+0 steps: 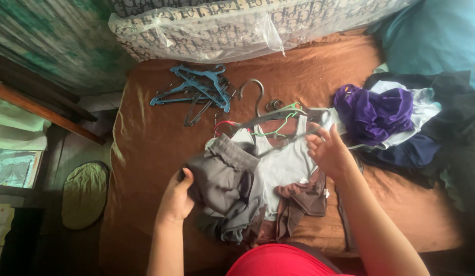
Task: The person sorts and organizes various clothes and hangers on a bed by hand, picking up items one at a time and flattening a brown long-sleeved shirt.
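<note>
Bed (145, 138) with brown sheet holds clothes pile (396, 122) and blue hangers (196, 89). Sorting step: left hand (176, 199) grips grey shorts (227, 189) mid-bed; right hand (327, 151) pinches a hanger (278, 120) over white top (283, 163). Next likely needs top freed.

You had soft, even daylight over the brown bedsheet (145, 138), with no hard shadows on it. Glare sat on the clear plastic wrap (247, 30) at the top, probably from a source above or behind you. The left edge fell dim, and the floor (68, 153) there was murky. Your right hand (327, 151) looked slightly blurred. The corners bent outward a little, and the whole picture was soft and grainy.
</note>
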